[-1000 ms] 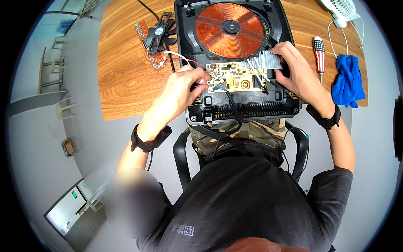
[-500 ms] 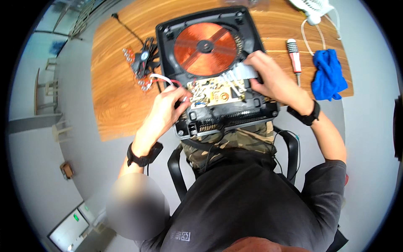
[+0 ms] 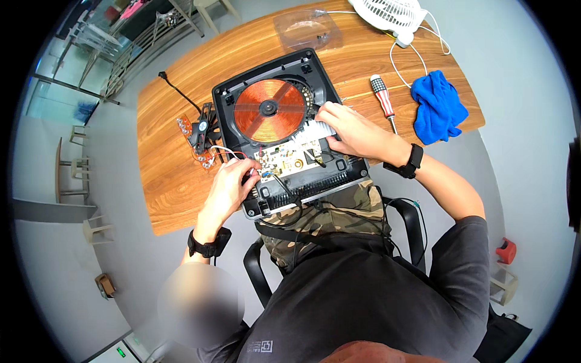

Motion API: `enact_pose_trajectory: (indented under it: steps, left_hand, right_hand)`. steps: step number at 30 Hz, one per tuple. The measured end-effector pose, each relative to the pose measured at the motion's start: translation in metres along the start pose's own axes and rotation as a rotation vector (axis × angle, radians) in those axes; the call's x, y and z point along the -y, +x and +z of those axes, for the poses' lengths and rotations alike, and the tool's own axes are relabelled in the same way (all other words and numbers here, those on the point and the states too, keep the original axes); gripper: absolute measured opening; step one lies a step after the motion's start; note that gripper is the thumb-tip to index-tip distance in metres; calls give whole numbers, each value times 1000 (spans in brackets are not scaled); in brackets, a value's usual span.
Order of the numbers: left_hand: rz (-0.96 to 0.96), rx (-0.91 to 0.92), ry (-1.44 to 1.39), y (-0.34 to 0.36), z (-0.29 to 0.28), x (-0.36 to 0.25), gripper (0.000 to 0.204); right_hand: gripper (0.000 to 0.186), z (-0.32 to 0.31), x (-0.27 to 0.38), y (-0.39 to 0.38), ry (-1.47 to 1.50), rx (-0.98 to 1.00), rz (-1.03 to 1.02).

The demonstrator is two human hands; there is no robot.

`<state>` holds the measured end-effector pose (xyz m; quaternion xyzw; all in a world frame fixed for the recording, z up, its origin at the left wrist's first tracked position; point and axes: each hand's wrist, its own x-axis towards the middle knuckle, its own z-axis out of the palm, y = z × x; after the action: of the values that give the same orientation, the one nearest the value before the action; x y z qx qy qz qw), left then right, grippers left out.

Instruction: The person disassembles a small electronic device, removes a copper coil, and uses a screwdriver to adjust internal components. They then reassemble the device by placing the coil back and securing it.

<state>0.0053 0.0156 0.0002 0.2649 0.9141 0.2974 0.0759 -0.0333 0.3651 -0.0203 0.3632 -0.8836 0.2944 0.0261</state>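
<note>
An opened black induction cooker housing [image 3: 225, 124] rests at the table's near edge, tilted in the view. A round copper coil [image 3: 259, 100] fills its far part. Nearer to me, a cream circuit board [image 3: 284, 158] with small components and a silvery finned heat sink [image 3: 319, 129] lies over the housing. My left hand [image 3: 230, 184] pinches the board's left end, where white and red wires run. My right hand [image 3: 358, 132] is closed on the heat sink at the board's right end, thumb on the near side. Its fingertips are partly hidden.
Left of the housing lie a black cooling fan [image 3: 204, 128] and a red circuit strip [image 3: 183, 125]. To the right are a screwdriver [image 3: 381, 97], a blue cloth [image 3: 439, 109] and a white fan [image 3: 393, 13]. A clear plastic tray [image 3: 307, 31] sits at the back.
The whole view has shifted, so the table and housing appear lower and further left. Both hands keep their places at the board's ends. A black cord now shows across the board's near edge.
</note>
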Motion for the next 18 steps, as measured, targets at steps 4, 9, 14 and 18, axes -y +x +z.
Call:
enact_pose_trajectory:
  steps: [4, 9, 14, 18]
  left_hand:
    - [7, 14, 29, 0, -1, -3, 20]
    - [39, 20, 75, 0, -2, 1, 19]
    - [40, 17, 87, -1, -3, -1, 18]
    - [65, 11, 88, -1, -5, -3, 17]
  right_hand:
    - [41, -6, 0, -2, 30, 40, 4]
    - [43, -3, -6, -3, 63, 37, -32]
    - [43, -1, -6, -2, 60, 41, -29]
    - [41, 0, -7, -4, 45, 40, -16]
